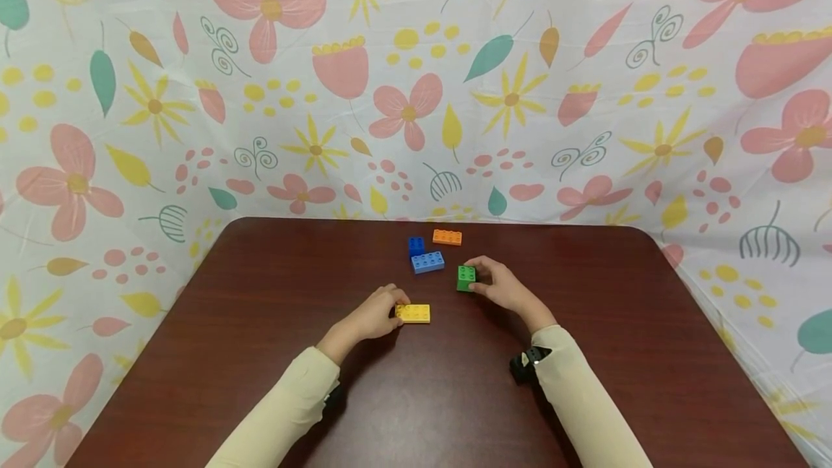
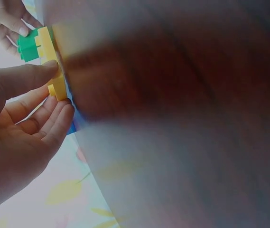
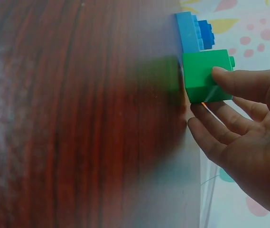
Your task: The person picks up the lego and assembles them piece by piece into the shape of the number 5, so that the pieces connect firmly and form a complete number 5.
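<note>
My left hand (image 1: 375, 315) pinches the left end of a flat yellow brick (image 1: 417, 313) on the table; in the left wrist view the thumb and fingers of that hand (image 2: 25, 104) hold the yellow brick (image 2: 47, 43) by its sides. Farther back and to the right, my right hand (image 1: 503, 287) grips a taller green brick (image 1: 466, 278) between thumb and fingers. The right wrist view shows the thumb of this hand (image 3: 248, 109) on one face of the green brick (image 3: 203, 76), fingers at another side. The two held bricks are apart.
Behind the yellow brick lies a light blue brick (image 1: 427, 263), close to a dark blue brick (image 1: 416, 245). An orange brick (image 1: 447, 237) lies near the back edge of the dark wooden table (image 1: 273, 266). A flowered cloth (image 1: 403, 157) hangs behind the table.
</note>
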Tool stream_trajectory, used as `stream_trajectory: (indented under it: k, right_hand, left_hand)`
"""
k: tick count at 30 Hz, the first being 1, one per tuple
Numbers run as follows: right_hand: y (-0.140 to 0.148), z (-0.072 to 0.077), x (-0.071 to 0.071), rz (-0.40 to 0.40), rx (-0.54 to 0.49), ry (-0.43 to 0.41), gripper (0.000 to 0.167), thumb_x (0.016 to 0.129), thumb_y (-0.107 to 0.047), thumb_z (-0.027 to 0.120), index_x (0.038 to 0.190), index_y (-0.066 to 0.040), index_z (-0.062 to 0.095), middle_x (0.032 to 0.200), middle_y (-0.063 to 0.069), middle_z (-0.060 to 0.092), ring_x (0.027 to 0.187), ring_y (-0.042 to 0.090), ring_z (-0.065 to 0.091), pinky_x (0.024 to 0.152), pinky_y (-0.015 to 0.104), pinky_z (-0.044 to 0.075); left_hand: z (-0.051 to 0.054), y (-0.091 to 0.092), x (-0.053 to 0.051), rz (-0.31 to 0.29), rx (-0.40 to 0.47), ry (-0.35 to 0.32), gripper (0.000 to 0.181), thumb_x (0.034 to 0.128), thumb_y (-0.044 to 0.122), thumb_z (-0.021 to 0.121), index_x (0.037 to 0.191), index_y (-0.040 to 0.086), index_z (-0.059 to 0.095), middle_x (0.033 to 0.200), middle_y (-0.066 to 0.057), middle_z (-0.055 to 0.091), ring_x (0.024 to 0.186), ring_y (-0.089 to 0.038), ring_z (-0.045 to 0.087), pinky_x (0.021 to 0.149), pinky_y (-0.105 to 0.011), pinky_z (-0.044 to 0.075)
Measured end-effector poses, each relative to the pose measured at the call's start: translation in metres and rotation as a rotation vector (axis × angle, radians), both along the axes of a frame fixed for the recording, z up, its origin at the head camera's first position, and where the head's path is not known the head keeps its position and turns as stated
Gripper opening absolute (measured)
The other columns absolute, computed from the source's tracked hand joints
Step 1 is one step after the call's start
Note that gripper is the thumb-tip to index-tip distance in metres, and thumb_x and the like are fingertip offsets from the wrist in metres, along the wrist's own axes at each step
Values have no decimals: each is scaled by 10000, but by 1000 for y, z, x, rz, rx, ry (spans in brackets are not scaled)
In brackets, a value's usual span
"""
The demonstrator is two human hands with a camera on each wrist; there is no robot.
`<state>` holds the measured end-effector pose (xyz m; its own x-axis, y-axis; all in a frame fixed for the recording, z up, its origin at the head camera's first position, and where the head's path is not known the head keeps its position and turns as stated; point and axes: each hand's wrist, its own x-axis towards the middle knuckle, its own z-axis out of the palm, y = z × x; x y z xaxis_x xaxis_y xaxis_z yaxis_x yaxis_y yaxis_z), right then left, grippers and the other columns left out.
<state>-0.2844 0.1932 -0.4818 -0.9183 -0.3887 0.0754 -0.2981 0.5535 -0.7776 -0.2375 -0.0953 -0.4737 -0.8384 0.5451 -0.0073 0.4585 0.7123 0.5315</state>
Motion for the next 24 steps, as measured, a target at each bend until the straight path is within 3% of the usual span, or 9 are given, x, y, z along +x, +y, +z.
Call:
stream_trajectory:
  k: [10, 24]
  right_hand:
    - [3, 4, 4, -9, 6, -12, 389, 902, -34, 651, 1273, -41, 531, 1212, 166, 581, 1149, 369, 527, 965, 524, 438]
    - [12, 8, 12, -3, -7, 32, 384, 896, -26, 659, 1258, -26, 533, 1204, 172, 589, 1133, 378, 539, 959, 539, 436]
  left_hand:
    - [-2, 7, 3, -19, -11, -16, 281, 860, 30, 700, 1132, 18, 631, 1070, -83, 578, 1034, -244, 517, 912, -393, 463]
    - [1, 20, 8, -71, 15, -8, 290, 865, 52, 701, 1144, 21, 629, 1069, -78, 576, 1016, -240, 531, 917, -388, 459]
